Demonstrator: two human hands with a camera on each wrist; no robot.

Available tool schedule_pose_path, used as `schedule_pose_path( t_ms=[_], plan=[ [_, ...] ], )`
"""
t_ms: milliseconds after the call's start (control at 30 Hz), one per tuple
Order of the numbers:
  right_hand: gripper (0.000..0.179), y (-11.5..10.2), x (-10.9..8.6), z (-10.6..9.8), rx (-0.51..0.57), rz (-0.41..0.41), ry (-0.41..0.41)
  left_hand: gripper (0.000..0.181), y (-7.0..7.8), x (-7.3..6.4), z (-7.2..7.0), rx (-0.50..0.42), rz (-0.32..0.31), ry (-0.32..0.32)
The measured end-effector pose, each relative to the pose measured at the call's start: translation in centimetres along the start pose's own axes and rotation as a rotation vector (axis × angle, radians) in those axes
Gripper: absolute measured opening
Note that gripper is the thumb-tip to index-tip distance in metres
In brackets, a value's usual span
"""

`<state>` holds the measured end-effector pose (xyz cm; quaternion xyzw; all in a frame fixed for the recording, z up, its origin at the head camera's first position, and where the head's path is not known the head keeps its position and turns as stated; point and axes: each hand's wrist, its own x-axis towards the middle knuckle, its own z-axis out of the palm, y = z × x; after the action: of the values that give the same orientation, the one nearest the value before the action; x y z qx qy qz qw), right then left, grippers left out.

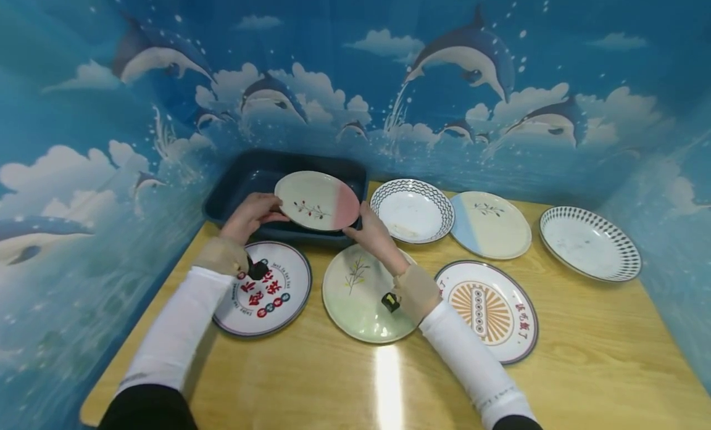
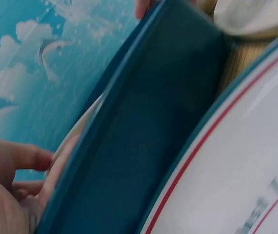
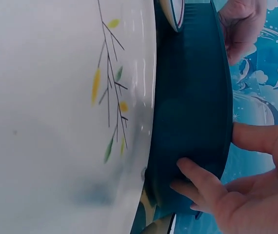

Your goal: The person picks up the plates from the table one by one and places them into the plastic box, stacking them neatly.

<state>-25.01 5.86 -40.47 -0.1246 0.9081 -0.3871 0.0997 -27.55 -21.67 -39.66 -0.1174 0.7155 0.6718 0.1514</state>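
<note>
A cream oval plate [image 1: 311, 198] with a pink end and a red-berry sprig is held tilted between both hands. It overlaps the dark blue basin [image 1: 230, 186] at the back left. My left hand [image 1: 250, 217] grips the plate's left edge; in the left wrist view, the basin wall [image 2: 124, 131] partly hides that edge. At the plate's lower right edge is my right hand [image 1: 374, 235], thumb and fingers around the rim. In the right wrist view, the fingers [image 3: 202, 183] of this hand lie against the basin's front wall, and the plate is hidden.
Before the basin lie a white plate with red lettering [image 1: 263, 288] and a green sprig plate [image 1: 355, 306]. To the right are a wavy-rimmed bowl [image 1: 412, 211], a blue-cream plate [image 1: 494, 226], a sunburst plate [image 1: 489, 310] and a dash-rimmed bowl [image 1: 589, 242]. Dolphin-print curtain [image 1: 344, 78] surrounds the table.
</note>
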Motion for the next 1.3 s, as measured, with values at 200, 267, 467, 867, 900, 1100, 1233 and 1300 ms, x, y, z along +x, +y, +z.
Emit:
schedule_pose_path(
  t_ms=[200, 267, 467, 867, 900, 1100, 1233, 1300],
  plan=[
    [0.084, -0.1, 0.0, -0.2, -0.017, 0.02, -0.046, 0.046, -0.1, 0.5, -0.7, 0.059, -0.023, -0.095],
    [0.084, 0.0, 0.1, -0.2, 0.001, 0.019, -0.059, 0.043, -0.2, 0.6, -0.7, 0.113, -0.021, -0.1],
    [0.086, 0.2, 0.1, -0.2, 0.042, 0.02, -0.095, 0.043, -0.6, 0.6, -0.1, 0.29, 0.023, -0.057],
    [0.086, 0.4, 0.1, -0.3, 0.051, 0.011, -0.097, 0.028, -0.8, 0.7, 0.6, 0.946, 0.109, 0.13],
    [0.086, 0.4, 0.0, -0.3, 0.052, 0.005, -0.094, 0.028, -0.8, 0.7, 0.7, 0.992, 0.112, 0.137],
    [0.085, 0.4, -0.2, -0.4, 0.082, -0.018, -0.071, 0.027, -0.8, 1.0, 0.9, 1.049, 0.094, 0.125],
    [0.084, 0.5, -0.1, -0.3, 0.089, -0.018, -0.069, 0.028, -0.8, 1.1, 0.8, 0.999, 0.06, 0.099],
    [0.084, 0.6, 0.0, -0.2, 0.083, -0.014, -0.072, 0.028, -0.8, 1.1, 0.7, 0.987, 0.049, 0.096]
  ],
)
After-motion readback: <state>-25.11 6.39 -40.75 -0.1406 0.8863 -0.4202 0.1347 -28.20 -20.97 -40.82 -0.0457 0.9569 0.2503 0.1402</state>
